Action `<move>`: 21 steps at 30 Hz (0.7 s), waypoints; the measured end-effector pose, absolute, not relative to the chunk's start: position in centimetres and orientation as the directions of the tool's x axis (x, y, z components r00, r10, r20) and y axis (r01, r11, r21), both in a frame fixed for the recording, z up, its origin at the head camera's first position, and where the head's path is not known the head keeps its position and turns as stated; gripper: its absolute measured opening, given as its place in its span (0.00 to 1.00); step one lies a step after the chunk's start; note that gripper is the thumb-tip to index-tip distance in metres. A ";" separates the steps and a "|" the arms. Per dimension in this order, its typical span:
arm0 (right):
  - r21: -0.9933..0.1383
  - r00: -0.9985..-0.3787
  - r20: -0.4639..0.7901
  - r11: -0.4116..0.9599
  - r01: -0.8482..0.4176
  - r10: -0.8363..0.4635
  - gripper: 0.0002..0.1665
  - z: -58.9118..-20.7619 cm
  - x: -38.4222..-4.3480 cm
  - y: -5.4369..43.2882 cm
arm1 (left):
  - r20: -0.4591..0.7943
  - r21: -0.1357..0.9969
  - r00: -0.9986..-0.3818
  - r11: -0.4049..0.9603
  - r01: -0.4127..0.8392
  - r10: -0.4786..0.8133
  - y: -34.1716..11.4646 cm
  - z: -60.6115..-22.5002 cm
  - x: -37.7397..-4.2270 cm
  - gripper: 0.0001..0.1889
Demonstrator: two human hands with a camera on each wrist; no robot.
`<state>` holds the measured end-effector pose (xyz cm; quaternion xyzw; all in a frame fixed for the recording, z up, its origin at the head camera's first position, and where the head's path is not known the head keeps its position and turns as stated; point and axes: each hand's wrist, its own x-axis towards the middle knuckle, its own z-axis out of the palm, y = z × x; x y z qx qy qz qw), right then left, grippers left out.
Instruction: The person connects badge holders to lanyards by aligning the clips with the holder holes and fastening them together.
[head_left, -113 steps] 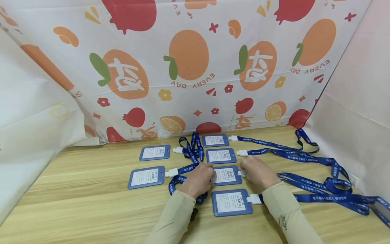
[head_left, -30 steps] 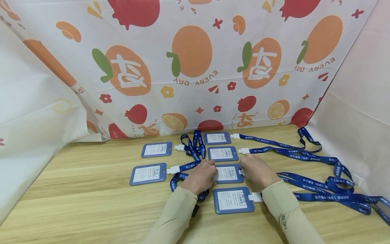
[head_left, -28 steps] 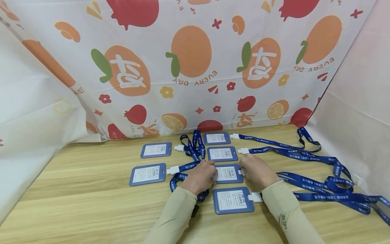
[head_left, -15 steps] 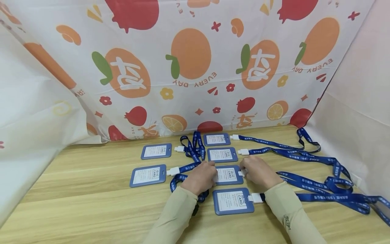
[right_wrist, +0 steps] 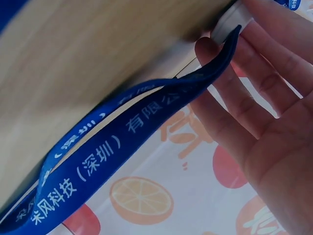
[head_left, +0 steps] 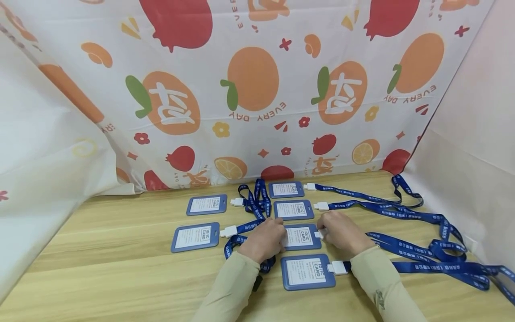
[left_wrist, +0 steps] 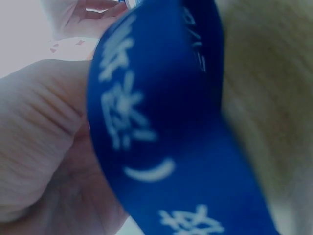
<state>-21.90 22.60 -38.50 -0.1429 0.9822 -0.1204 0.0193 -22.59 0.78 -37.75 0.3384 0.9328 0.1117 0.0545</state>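
Note:
In the head view my left hand (head_left: 263,241) grips the left edge of a blue ID card holder (head_left: 301,237), third from the back in the middle column. My right hand (head_left: 342,232) pinches the white clip (right_wrist: 230,22) at the holder's right end, and its blue lanyard (right_wrist: 98,161) trails off to the right. The holder lies about flat; the fingers partly cover clip and slot. A blue lanyard loop (left_wrist: 146,98) hangs close before the left wrist camera and hides most of that hand's fingers. Just in front lies another clipped card holder (head_left: 309,273).
Two more card holders (head_left: 284,189) (head_left: 293,209) lie behind, with clips and lanyards running right. At left, two holders (head_left: 196,237) (head_left: 206,204) lie beside white clips and a bunched blue lanyard (head_left: 257,201). A fruit-print cloth (head_left: 253,129) stands along the table's back.
The head view has tilted up slightly, so everything sits a little lower in it. Both hands keep the same hold on the card holder and clip.

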 end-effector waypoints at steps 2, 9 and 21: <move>-0.248 -0.959 -0.001 0.929 -0.275 -0.284 0.15 -38.7 -21.9 22.6 | -0.023 0.248 -0.766 0.746 0.618 0.642 0.8 -37.8 -22.5 0.08; -0.247 -0.957 -0.006 0.928 -0.279 -0.289 0.14 -38.6 -21.9 22.7 | -0.020 0.251 -0.768 0.747 0.615 0.640 0.8 -38.0 -22.6 0.10; -0.261 -0.958 -0.006 0.925 -0.275 -0.286 0.14 -38.6 -21.8 22.7 | -0.012 0.225 -0.762 0.744 0.629 0.648 0.8 -37.9 -22.6 0.11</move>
